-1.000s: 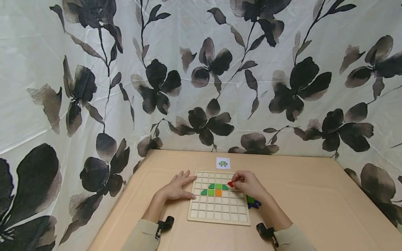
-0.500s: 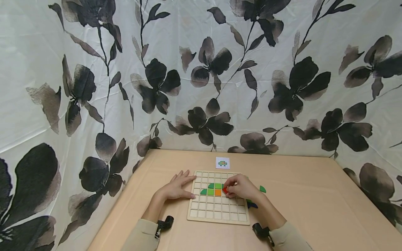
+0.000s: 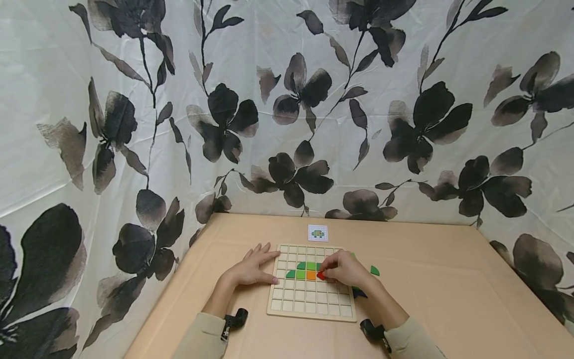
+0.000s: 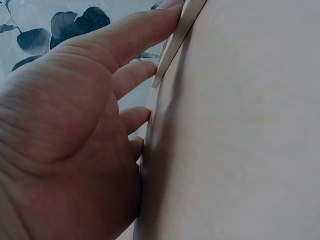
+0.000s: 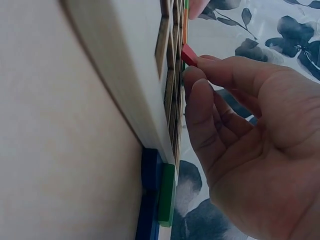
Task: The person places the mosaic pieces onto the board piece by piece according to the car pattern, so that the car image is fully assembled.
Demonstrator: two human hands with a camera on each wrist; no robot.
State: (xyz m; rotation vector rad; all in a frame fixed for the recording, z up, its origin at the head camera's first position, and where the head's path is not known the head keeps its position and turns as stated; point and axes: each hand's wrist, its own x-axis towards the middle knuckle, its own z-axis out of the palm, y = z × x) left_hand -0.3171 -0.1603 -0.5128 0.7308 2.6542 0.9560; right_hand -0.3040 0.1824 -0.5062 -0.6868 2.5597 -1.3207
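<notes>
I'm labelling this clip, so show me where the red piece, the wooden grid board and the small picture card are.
red piece [image 3: 321, 274], head view, on its visible red face.
wooden grid board [image 3: 309, 315], head view, on its near rim.
picture card [image 3: 318, 233], head view, on its middle.

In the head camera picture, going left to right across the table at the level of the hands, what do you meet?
Left hand → green pieces → orange piece → red piece → right hand → loose green piece.
</notes>
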